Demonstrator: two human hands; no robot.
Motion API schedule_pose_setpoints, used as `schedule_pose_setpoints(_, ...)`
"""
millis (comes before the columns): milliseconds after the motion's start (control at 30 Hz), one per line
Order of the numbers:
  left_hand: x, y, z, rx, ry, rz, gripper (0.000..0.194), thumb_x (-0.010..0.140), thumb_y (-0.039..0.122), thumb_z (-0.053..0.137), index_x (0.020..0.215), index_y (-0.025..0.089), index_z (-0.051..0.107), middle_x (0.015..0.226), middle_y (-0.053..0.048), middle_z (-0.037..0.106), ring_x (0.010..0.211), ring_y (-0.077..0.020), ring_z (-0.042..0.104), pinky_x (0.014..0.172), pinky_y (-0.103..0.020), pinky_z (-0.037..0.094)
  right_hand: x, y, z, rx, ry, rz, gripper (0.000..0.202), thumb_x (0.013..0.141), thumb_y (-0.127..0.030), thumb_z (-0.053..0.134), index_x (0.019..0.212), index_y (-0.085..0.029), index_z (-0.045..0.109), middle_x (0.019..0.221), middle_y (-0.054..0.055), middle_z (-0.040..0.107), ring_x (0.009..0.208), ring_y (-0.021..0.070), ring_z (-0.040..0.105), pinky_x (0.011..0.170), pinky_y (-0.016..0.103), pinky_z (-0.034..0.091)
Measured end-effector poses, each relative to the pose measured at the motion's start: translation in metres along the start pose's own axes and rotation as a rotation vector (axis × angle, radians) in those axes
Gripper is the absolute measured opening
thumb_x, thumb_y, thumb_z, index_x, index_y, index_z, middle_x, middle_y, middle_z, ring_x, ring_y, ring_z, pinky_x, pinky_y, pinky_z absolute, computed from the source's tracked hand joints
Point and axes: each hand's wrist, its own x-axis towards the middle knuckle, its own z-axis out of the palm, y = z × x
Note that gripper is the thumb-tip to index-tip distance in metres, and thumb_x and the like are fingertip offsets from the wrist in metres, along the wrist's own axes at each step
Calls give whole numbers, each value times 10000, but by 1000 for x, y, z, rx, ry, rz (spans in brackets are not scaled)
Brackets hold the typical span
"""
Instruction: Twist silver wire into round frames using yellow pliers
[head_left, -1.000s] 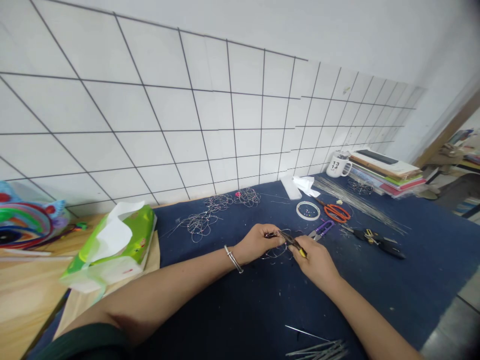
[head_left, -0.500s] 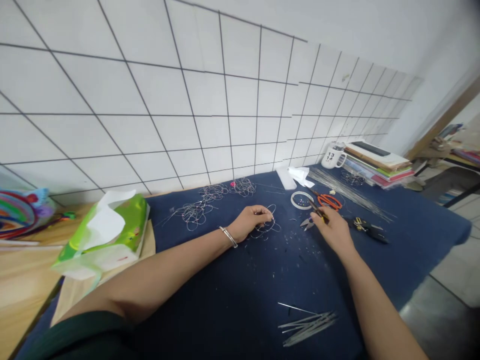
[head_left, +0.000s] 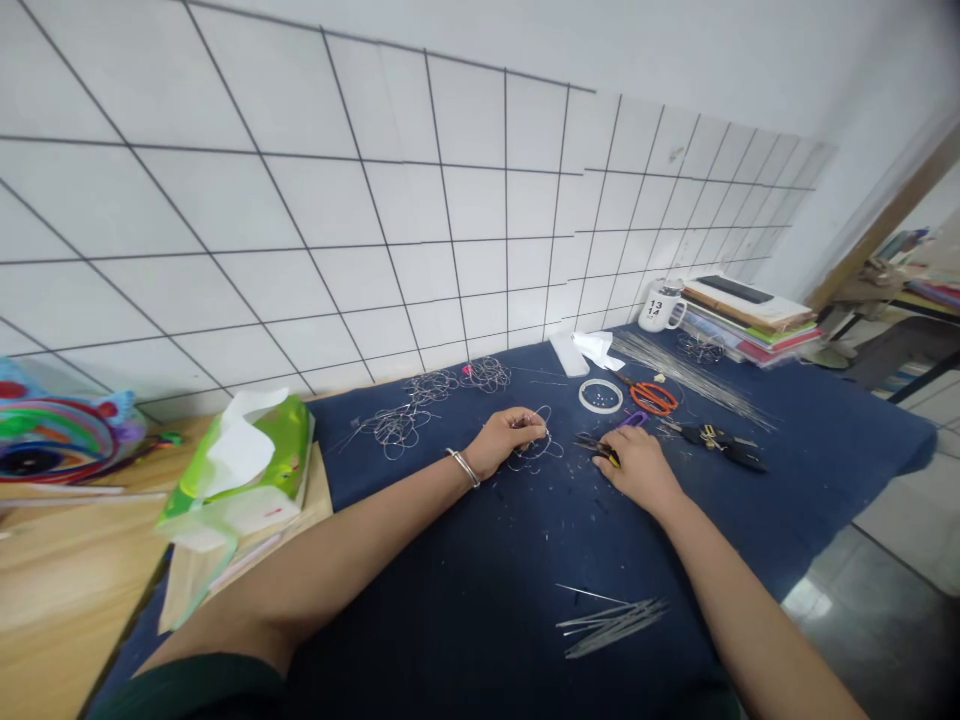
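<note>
Pinched between the fingertips of my left hand is a looped piece of thin wire, held just above the dark blue cloth. My right hand is closed on black-and-yellow pliers, whose jaws point left toward the wire piece. Purple-handled scissors lie just beyond the right hand's knuckles. A round clear dish with small beads sits farther back, beside orange-handled scissors.
Looped wire shapes lie at the back left. Cut wires lie in front, long wires at the back right. Around them are black pliers, a mug, stacked books and a green tissue pack.
My right hand has moved left and slightly down with the pliers, nearer my left hand. The purple-handled scissors now show behind it. The view has shifted slightly.
</note>
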Motion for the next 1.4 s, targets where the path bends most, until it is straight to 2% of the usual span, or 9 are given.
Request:
schedule_pose_setpoints(200, -4, 2, 5, 105, -41, 31, 316, 665, 344, 661, 856, 105, 584, 699, -11, 566, 565, -63, 465, 539, -191, 375, -5, -5, -6, 41, 87, 4, 240, 767, -401, 524, 860, -203, 624, 883, 89, 581, 933, 248, 438, 831, 406, 264)
schedule_pose_setpoints(300, -4, 1, 6, 127, -36, 39, 332, 653, 333, 673, 875, 105, 578, 750, -28, 587, 607, -74, 497, 574, -203, 400, -3, -12, -8, 361, 113, 39, 242, 774, -401, 511, 832, -198, 629, 871, 86, 597, 926, 244, 457, 843, 398, 286)
schedule_pose_setpoints(367, -4, 1, 6, 123, -54, 46, 320, 650, 311, 678, 871, 105, 576, 778, -38, 600, 656, -89, 527, 624, -220, 421, 1, -18, -6, 583, 85, 62, 241, 769, -403, 511, 829, -198, 623, 815, 64, 603, 835, 212, 502, 790, 356, 349)
schedule_pose_setpoints(467, -4, 1, 6, 114, -84, 47, 301, 647, 286, 683, 863, 108, 571, 786, -40, 612, 704, -105, 551, 678, -242, 435, 13, -29, 0, 695, 46, 76, 295, 778, -410, 488, 961, -198, 578, 735, 21, 602, 662, 155, 534, 642, 286, 413)
schedule_pose_setpoints(567, -2, -1, 5, 119, -107, 47, 302, 636, 287, 691, 845, 110, 565, 781, -33, 608, 706, -105, 549, 674, -241, 438, 29, -38, 6, 796, 3, 84, 349, 759, -392, 515, 1048, -196, 527, 709, -6, 606, 616, 131, 542, 602, 259, 429)
schedule_pose_setpoints(767, -1, 4, -1, 130, -145, 31, 276, 666, 300, 674, 831, 107, 564, 760, -18, 582, 668, -87, 525, 642, -224, 430, 56, -43, 15, 961, -76, 98, 246, 734, -326, 540, 927, -177, 567, 723, -2, 607, 645, 121, 561, 621, 251, 439)
schedule_pose_setpoints(933, -1, 15, -11, 10, -207, -32, 284, 770, 328, 575, 946, 105, 561, 848, -66, 601, 719, -110, 555, 684, -263, 454, 61, -34, 17, 1055, -123, 129, 234, 753, -344, 524, 910, -175, 570, 669, -18, 556, 566, 96, 506, 535, 224, 410)
schedule_pose_setpoints(1133, 0, 16, -15, 100, -111, 5, 241, 778, 313, 573, 911, 115, 605, 877, -71, 612, 815, -137, 559, 774, -289, 440, 56, -30, 17, 1179, -193, 211, 234, 734, -336, 563, 906, -177, 577, 665, -18, 543, 556, 91, 480, 519, 220, 395)
schedule_pose_setpoints(1400, 0, 11, -18, 225, 64, 126, 179, 733, 299, 627, 804, 136, 641, 835, -46, 576, 771, -121, 536, 743, -261, 436, 55, -42, 8, 1140, -259, 195, 200, 718, -296, 566, 884, -189, 601, 662, -16, 561, 557, 95, 480, 535, 230, 405)
